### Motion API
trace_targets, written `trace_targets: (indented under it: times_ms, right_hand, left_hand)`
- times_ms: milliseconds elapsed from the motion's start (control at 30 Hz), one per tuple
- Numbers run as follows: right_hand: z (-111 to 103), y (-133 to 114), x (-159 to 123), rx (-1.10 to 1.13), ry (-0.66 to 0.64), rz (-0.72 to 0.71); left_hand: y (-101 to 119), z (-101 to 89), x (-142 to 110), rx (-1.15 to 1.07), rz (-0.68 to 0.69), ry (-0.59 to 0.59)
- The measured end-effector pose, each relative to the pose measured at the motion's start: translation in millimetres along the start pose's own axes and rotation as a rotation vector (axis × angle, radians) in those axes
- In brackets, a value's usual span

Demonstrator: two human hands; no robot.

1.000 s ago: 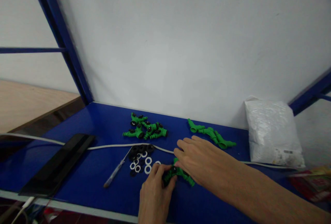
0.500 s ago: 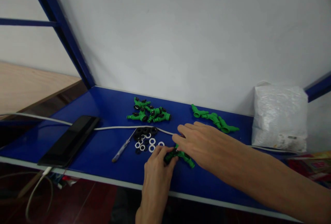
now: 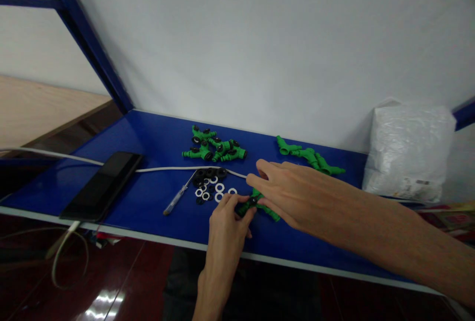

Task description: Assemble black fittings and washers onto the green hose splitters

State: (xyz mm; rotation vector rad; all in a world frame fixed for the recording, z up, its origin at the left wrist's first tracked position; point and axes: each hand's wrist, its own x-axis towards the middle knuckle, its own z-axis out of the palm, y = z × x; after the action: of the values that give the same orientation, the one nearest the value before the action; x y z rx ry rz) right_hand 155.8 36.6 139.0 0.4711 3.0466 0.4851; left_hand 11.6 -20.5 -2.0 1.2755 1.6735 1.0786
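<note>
A green Y-shaped hose splitter [image 3: 273, 214] with a black valve knob [image 3: 254, 201] is between my hands, just above the blue table. My left hand [image 3: 228, 217] pinches its near left end between thumb and fingers. Bent over its upper right part is my right hand [image 3: 284, 190], with the thumb low against a green branch; its fingertips are partly hidden. Left of my hands lie several white rings [image 3: 219, 188] and black ring-like caps [image 3: 210, 173]. A screwdriver [image 3: 175, 200] with a clear handle rests beside them.
Several green splitters with black knobs [image 3: 202, 152] lie at the back; bare green ones [image 3: 306, 155] lie further right. A black phone [image 3: 102, 186] and a white cable [image 3: 174, 168] are on the blue table [image 3: 148, 222]. A white plastic package [image 3: 408, 153] stands at right.
The view has tilted down slightly, so the table and its things sit higher in the picture. Both hands stay at the splitter; a gap now shows between the right hand's raised fingers.
</note>
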Motion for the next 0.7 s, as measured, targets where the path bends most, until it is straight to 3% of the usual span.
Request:
trace_targets:
  times_ms: [133, 267, 433, 600, 700]
  right_hand:
    - [10.2, 9.5, -1.8, 0.103, -0.002, -0.014]
    - [23.4, 14.6, 3.1, 0.065, -0.023, 0.01]
    - [22.5, 14.0, 6.0, 0.025, -0.023, 0.038]
    - [24.2, 16.2, 2.9, -0.007, -0.036, -0.054]
    - [23.2, 14.3, 3.5, -0.002, -0.034, -0.006]
  left_hand:
    - [-4.2, 0.4, 2.0, -0.038, -0.003, -0.014]
    - [-3.4, -0.1, 1.8, -0.044, -0.018, -0.009]
    - [-4.1, -3.5, -0.2, -0.16, -0.066, -0.039]
    - [-3.0, -8.0, -0.1, -0.399, -0.076, -0.059]
    - [4.7, -13.4, -1.4, -0.691, -0.034, -0.01]
